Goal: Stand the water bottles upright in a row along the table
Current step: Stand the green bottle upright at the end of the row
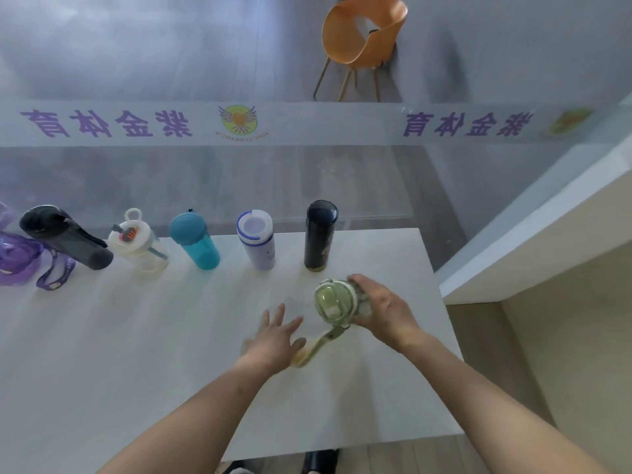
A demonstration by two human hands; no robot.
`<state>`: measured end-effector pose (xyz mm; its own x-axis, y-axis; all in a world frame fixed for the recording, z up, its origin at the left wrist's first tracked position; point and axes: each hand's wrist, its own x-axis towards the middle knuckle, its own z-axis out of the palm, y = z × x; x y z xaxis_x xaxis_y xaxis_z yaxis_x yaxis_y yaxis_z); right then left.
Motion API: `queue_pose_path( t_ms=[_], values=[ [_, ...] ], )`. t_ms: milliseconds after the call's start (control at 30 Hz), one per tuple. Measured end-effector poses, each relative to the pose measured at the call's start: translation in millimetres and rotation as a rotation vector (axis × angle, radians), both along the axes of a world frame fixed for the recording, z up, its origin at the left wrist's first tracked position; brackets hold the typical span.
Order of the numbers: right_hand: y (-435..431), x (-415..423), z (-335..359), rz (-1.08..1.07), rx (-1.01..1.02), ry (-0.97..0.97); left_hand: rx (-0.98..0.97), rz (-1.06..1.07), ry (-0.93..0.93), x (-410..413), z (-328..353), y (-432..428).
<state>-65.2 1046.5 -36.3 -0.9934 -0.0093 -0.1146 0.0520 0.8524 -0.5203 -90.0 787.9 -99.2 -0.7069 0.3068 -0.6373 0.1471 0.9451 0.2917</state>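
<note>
Several bottles stand upright in a row along the far edge of the white table point(136, 336): a dark grey bottle point(68, 239), a clear bottle with a loop lid point(136, 242), a teal bottle point(195, 241), a white and lilac bottle point(257, 239) and a black flask point(319, 234). A purple bottle with a strap point(17, 260) sits at the far left, cut off by the frame edge. My right hand point(379, 311) grips a pale green bottle point(333, 301) near the right end of the row, its yellowish strap point(316, 347) trailing down. My left hand point(277, 336) hovers open beside the strap.
A glass wall with purple lettering point(109, 123) runs just behind the table. An orange chair point(362, 39) stands beyond it. A beige ledge point(547, 234) rises to the right of the table. A dark shoe point(319, 461) shows below the table's near edge.
</note>
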Motion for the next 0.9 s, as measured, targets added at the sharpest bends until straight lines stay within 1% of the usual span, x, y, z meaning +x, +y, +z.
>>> queue_pose_path(
  t_ms=[100,167,233,300,400,567,700,767,833,900],
  values=[
    [19,1,-8,-0.254,-0.256,0.04,-0.011,-0.015,-0.001,-6,-4,14],
    [31,1,-11,-0.437,-0.389,0.035,-0.033,-0.022,0.005,-10,-9,21],
    [40,0,-13,-0.574,-0.474,0.033,-0.048,-0.033,0.023,-15,-13,27],
    [46,-3,-17,-0.66,-0.522,0.077,-0.063,-0.043,0.04,-21,-13,32],
    [48,-5,-23,-0.681,-0.556,0.11,-0.087,-0.049,0.015,-28,-18,36],
    [50,-1,-26,-0.593,-0.533,0.006,-0.114,-0.079,-0.023,-30,-27,33],
    [60,6,-28,-0.568,-0.636,-0.036,-0.099,-0.096,-0.069,-34,-26,31],
    [60,7,-33,-0.581,-0.573,-0.032,-0.093,-0.099,-0.082,-36,-26,30],
    [55,6,-39,-0.622,-0.457,-0.014,-0.091,-0.1,-0.088,-36,-24,29],
    [48,6,-42,-0.651,-0.406,-0.013,-0.091,-0.102,-0.094,-36,-24,28]
  ],
)
